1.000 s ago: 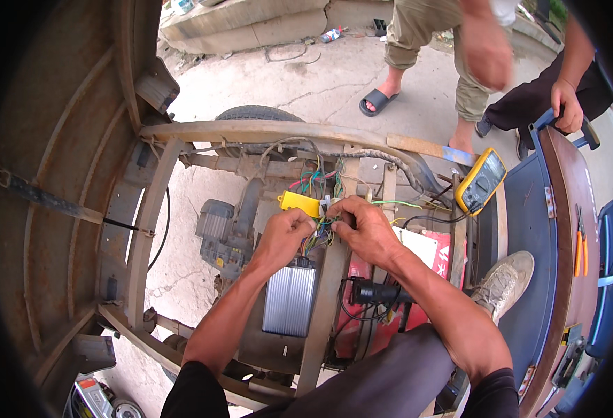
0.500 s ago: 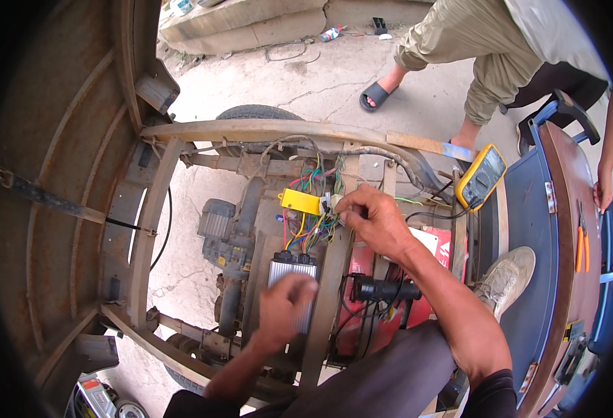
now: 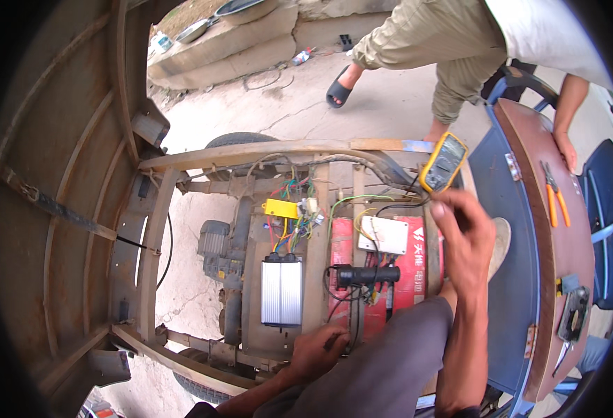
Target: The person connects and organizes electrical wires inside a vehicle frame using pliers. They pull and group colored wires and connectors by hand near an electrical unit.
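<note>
My right hand (image 3: 465, 237) is raised beside the yellow-rimmed multimeter (image 3: 445, 164), its fingers curled near the meter's black leads (image 3: 397, 206). Whether it grips a lead is hidden. Low by my knee, my left hand (image 3: 315, 354) is closed, its fingertips near dark cables; anything in it is too small to make out. Between the hands lie a black cylinder (image 3: 368, 275) with cables and a white box (image 3: 384, 235) on red batteries (image 3: 409, 267). Left of these sit a finned silver controller (image 3: 281, 291), a yellow box (image 3: 280, 208) and loose coloured wires (image 3: 299, 237).
A rusty vehicle frame (image 3: 251, 148) surrounds the parts, with a tilted metal panel (image 3: 56, 209) at left and a motor (image 3: 217, 240). On the right, a brown board (image 3: 529, 153) bears orange-handled pliers (image 3: 556, 198). Another person (image 3: 453, 63) stands at the far side, one hand on the board.
My right hand has left the wires by the yellow box and moved right, toward the multimeter. My left hand has dropped from above the controller toward my knee. The view has shifted right.
</note>
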Tool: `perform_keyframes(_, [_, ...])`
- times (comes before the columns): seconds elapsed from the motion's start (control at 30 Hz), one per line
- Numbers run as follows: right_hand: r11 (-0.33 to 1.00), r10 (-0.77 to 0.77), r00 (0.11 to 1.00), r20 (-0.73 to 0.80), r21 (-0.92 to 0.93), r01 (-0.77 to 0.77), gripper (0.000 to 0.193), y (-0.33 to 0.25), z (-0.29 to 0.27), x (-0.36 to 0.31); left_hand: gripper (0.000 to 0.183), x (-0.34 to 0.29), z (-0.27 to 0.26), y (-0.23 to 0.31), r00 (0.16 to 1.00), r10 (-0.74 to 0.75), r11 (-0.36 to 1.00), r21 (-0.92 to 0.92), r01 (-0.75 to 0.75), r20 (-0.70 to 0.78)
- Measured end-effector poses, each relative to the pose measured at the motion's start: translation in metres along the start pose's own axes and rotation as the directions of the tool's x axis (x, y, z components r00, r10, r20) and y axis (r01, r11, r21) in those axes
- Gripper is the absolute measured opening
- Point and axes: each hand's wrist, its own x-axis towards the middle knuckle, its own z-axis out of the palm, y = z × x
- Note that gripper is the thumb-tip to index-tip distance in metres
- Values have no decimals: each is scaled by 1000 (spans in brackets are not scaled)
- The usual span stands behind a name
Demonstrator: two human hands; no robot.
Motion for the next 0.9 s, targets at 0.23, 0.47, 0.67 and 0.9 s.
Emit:
perform_keyframes(0.23, [921, 49, 908, -415, -333, -202, 15, 26, -88, -182, 23, 12, 30, 46, 886, 356, 933, -163, -320, 297])
perform_keyframes(0.47, [746, 34, 996, 76, -665, 26, 15, 57, -64, -310, 26, 18, 93, 86, 610, 618, 749, -134, -649, 496])
perform_keyframes(0.67, [752, -14, 999, -38, -658, -14, 25, 62, -71, -332, 28, -17, 150, 117, 331, 699, 517, -129, -846, 634])
perform_keyframes(0.9, [591, 72, 996, 46, -807, -6, 26, 79, -53, -341, 31, -34, 164, 122, 127, 727, 287, -130, -949, 675])
